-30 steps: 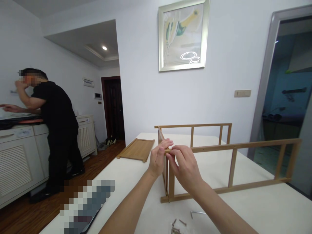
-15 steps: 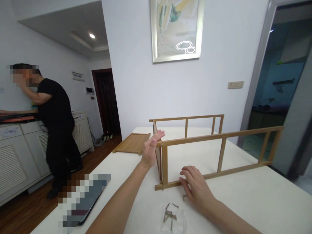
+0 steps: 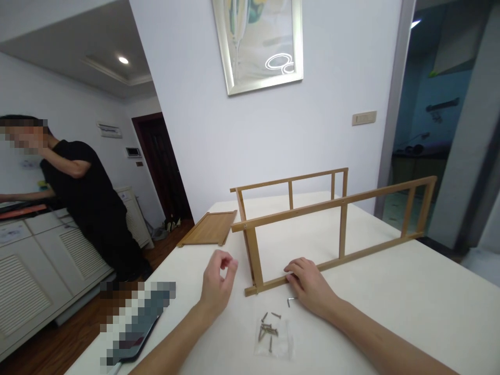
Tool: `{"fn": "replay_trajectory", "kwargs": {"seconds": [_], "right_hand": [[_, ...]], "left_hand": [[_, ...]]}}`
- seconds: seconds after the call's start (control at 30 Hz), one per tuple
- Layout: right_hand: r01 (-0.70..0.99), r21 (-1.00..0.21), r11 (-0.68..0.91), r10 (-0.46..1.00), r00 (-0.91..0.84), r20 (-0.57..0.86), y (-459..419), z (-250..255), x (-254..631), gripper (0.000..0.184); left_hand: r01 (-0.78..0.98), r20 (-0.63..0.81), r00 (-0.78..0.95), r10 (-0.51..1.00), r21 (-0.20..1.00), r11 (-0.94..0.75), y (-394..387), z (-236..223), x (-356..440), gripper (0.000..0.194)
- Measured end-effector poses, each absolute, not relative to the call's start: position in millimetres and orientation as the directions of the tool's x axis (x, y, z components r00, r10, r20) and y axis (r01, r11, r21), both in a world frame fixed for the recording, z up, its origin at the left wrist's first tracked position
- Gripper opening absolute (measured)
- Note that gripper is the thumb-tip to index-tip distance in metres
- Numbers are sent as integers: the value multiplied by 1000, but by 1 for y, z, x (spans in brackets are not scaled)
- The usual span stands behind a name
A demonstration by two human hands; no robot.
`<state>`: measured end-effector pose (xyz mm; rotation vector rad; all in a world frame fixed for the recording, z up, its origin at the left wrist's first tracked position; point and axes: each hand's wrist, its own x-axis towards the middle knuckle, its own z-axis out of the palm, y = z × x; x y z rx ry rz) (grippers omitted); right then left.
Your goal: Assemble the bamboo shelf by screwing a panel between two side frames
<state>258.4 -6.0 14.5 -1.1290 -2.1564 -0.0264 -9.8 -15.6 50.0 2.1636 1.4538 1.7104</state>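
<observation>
A wooden shelf frame (image 3: 297, 212) stands on its side on the white table, its two ladder-like sides joined at the left end. My right hand (image 3: 308, 284) grips the near lower rail, fingers over it and thumb on the near side. Left of the frame's end, my left hand (image 3: 217, 278) hovers apart from it, fingers loosely curled, with a gap to the thumb and nothing visible in it. A small hex key (image 3: 289, 301) lies beside my right hand. Several screws (image 3: 269, 330) lie on a clear plastic bag (image 3: 287, 346) in front.
A slatted wooden panel (image 3: 209, 229) lies flat at the far left of the white table (image 3: 375, 312). Near the left edge is a partly blurred phone or tablet (image 3: 146, 323) with a cable. A person in black (image 3: 94, 203) leans over a cabinet (image 3: 31, 291) beyond the table.
My left hand has let go of the frame's upper left corner and moved down and left. My right hand stays at the lower rail. The view has tilted and shifted.
</observation>
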Motion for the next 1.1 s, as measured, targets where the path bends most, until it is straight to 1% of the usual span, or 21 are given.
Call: {"fn": "replay_trajectory", "kwargs": {"seconds": [0.07,0.1,0.2,0.27,0.4,0.47,0.53,0.63,0.73,0.8,0.87,0.97,1.03,1.1], "right_hand": [[735,-287,615,721,-376,582,-6,15,258,18],[737,-289,611,724,-373,580,-6,15,258,18],[744,-288,602,731,-370,573,-5,14,257,18],[745,-285,603,732,-375,569,-5,13,257,17],[747,-278,604,737,-390,552,-5,14,256,17],[747,-277,605,742,-403,536,-5,15,255,18],[746,-277,606,747,-414,520,-6,16,255,18],[747,-278,604,752,-418,509,-5,16,254,18],[749,-281,600,756,-416,505,-5,16,254,18],[748,-284,600,756,-416,505,-6,16,254,18],[746,-286,602,754,-413,510,-6,16,254,19],[744,-288,603,752,-411,515,-6,16,254,19],[743,-289,604,751,-409,518,-6,16,254,18],[742,-291,604,752,-409,518,-7,16,254,18]], "left_hand": [[693,718,181,672,392,-605,-25,28,-10,17],[711,704,249,665,333,-619,-29,20,-8,14],[767,654,357,667,202,-609,-34,3,1,10],[803,606,374,702,166,-572,-34,1,7,8],[872,522,310,794,176,-456,-31,3,12,13],[892,517,278,810,174,-417,-30,3,12,16],[896,533,290,795,140,-421,-29,2,12,15],[882,575,351,739,62,-467,-28,-2,13,13],[861,607,398,688,13,-509,-26,-6,14,12],[842,621,440,649,-34,-538,-24,-7,13,14],[810,619,509,599,-107,-577,-22,-7,11,19],[722,536,658,529,-248,-646,-20,-1,6,20],[645,428,754,498,-338,-685,-20,6,4,17],[577,325,816,478,-403,-710,-21,13,3,14]]}}
